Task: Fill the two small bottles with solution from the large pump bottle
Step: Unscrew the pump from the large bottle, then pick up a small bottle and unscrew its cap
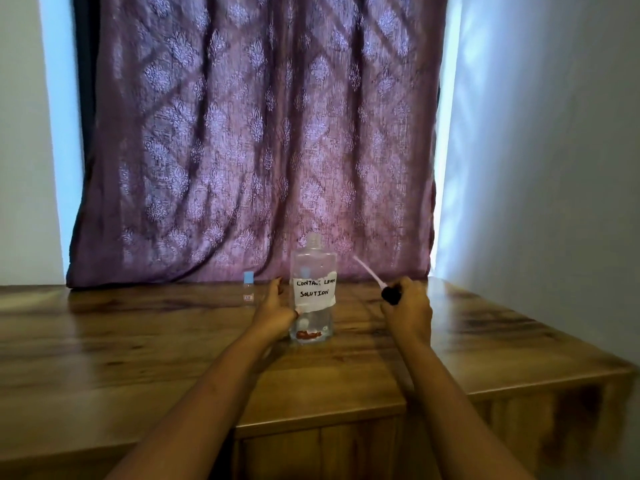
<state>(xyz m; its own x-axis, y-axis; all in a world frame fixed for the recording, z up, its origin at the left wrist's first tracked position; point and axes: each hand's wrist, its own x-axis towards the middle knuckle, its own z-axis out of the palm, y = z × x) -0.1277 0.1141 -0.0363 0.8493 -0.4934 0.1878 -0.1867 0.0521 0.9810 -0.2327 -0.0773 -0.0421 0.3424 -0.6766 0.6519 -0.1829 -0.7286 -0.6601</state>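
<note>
The large clear bottle (313, 289) stands upright on the wooden table (138, 341), its white label handwritten "contact lens solution"; its neck is bare, without the pump. My left hand (275, 306) grips its left side. My right hand (407, 308) is to the bottle's right, holding the black pump head (391, 294), whose thin tube slants up and left over the table. One small bottle with a blue cap (248, 288) stands left of the large bottle, by the curtain. A second blue cap shows faintly through the large bottle, behind it.
A purple patterned curtain (256, 133) hangs right behind the table's back edge. White walls close in at left and right. The table's front edge steps back on the right side (536, 393).
</note>
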